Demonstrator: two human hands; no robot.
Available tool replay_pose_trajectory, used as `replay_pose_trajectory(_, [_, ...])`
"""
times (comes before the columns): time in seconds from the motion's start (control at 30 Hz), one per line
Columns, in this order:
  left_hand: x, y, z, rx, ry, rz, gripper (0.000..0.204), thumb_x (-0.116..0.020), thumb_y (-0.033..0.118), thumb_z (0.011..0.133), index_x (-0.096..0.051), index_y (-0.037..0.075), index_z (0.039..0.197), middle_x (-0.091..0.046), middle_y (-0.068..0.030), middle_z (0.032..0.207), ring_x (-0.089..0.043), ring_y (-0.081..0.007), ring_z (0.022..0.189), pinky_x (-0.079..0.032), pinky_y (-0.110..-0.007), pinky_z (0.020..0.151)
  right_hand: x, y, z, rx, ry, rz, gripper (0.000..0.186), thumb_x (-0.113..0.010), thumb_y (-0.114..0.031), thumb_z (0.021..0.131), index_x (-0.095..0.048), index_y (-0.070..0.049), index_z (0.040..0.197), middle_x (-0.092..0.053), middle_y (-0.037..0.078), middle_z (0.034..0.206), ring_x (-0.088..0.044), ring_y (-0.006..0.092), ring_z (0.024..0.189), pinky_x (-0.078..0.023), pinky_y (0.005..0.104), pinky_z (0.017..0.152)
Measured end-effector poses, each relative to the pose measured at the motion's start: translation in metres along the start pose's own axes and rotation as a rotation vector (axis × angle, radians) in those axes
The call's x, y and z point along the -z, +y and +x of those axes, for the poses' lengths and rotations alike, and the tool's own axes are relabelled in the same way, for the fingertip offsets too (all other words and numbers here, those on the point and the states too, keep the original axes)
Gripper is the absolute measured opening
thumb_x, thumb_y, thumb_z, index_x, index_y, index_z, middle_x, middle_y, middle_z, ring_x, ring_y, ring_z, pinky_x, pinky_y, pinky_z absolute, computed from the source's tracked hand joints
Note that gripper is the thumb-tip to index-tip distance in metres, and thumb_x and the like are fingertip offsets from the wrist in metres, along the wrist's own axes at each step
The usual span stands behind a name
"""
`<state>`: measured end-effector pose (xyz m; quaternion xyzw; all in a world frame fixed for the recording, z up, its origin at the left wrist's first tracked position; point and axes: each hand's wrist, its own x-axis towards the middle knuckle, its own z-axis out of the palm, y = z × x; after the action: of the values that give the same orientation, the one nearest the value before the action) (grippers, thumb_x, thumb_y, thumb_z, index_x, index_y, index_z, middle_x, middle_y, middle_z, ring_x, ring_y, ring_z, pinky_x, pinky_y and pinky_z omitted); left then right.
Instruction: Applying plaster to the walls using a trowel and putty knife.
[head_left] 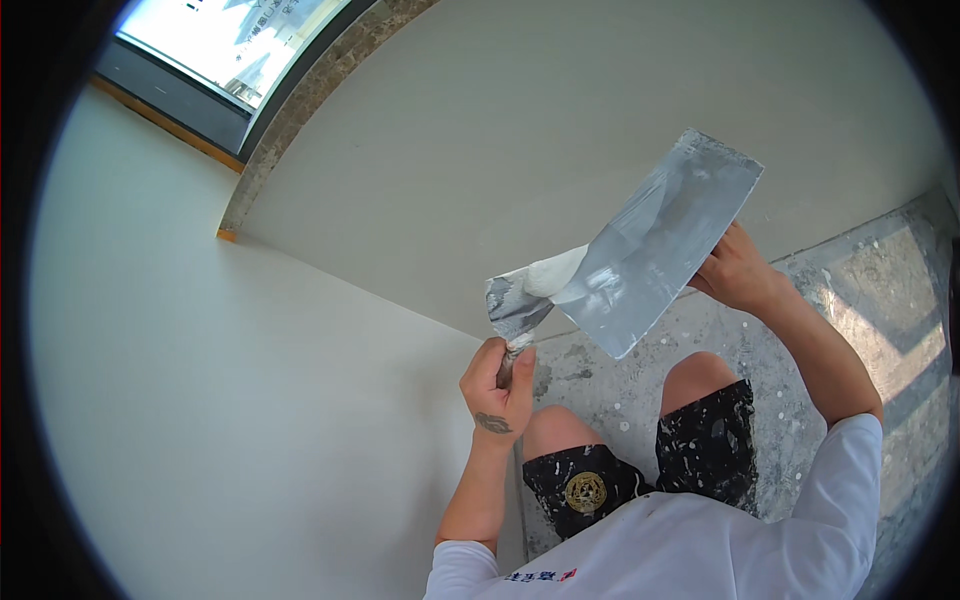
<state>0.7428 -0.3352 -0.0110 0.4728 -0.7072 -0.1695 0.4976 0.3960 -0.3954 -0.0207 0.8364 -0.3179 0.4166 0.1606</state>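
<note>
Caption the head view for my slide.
Left hand grips a scraper bearing white paste; right hand holds a broad trowel.

Your head camera, the left unit of a fisheye pair, looks steeply down and forward over your white T-shirt (690, 545). It faces the corner between the left wall (220, 390) and the grey wall (430, 180). The plastering trowel (670, 245) is near the lens; the concrete floor (620, 395) lies farther below. The wide field reaches the window (235, 40) at upper left, and straight edges bend toward its margin.
</note>
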Motion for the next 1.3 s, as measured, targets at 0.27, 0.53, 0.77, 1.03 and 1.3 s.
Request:
replay_pose_trajectory(0.27, [0.032, 0.024, -0.005, -0.153, 0.097, 0.263, 0.018, -0.069, 0.014, 0.088, -0.065, -0.004, 0.094, -0.059, -0.0074, 0.074, -0.052, -0.0122, 0.056, -0.041, -0.026, 0.050, -0.024, -0.011, 0.023, 0.058, 0.009, 0.005, 0.049, -0.082, -0.018, 0.069, -0.064, -0.011, 0.114, -0.060, 0.010, 0.120, -0.055, 0.0349, 0.115, -0.043, 0.0497, 0.101])
replay_pose_trajectory(0.53, [0.036, 0.001, -0.020, -0.061, 0.095, 0.578, 0.023, -0.068, 0.013, 0.086, -0.068, 0.001, 0.106, -0.068, -0.0095, 0.085, -0.064, -0.0226, 0.063, -0.050, -0.030, 0.056, -0.059, -0.061, 0.079, -0.059, 0.225, 0.115, 0.043, -0.081, -0.020, 0.075, -0.064, -0.005, 0.112, -0.060, 0.014, 0.110, -0.057, 0.0356, 0.107, -0.049, 0.0453, 0.088])
replay_pose_trajectory(0.77, [0.043, -0.049, -0.061, 0.132, 0.042, 0.402, 0.022, -0.067, 0.016, 0.088, -0.068, 0.002, 0.104, -0.068, -0.0120, 0.085, -0.066, -0.0294, 0.070, -0.051, -0.035, 0.062, -0.078, -0.117, 0.196, -0.438, 0.229, 0.603, 0.047, -0.070, -0.033, 0.089, -0.061, 0.004, 0.116, -0.065, 0.020, 0.089, -0.064, 0.0346, 0.076, -0.050, 0.0412, 0.068])
replay_pose_trajectory(1.03, [0.045, -0.063, -0.100, 0.289, 0.035, 0.388, 0.021, -0.066, 0.017, 0.088, -0.069, 0.004, 0.104, -0.067, -0.0146, 0.085, -0.066, -0.0321, 0.072, -0.050, -0.037, 0.063, -0.096, -0.124, 0.239, -0.508, 0.191, 0.738, 0.049, -0.066, -0.036, 0.092, -0.061, 0.007, 0.114, -0.067, 0.022, 0.081, -0.065, 0.0370, 0.074, -0.051, 0.0418, 0.071])
replay_pose_trajectory(1.3, [0.038, -0.075, -0.106, 0.351, -0.006, 0.356, 0.021, -0.066, 0.019, 0.087, -0.070, 0.005, 0.103, -0.068, -0.0159, 0.087, -0.066, -0.0337, 0.075, -0.051, -0.038, 0.066, -0.110, -0.121, 0.240, -0.488, 0.278, 0.764, 0.047, -0.064, -0.034, 0.092, -0.061, 0.007, 0.115, -0.067, 0.022, 0.080, -0.065, 0.0381, 0.074, -0.051, 0.0428, 0.070])
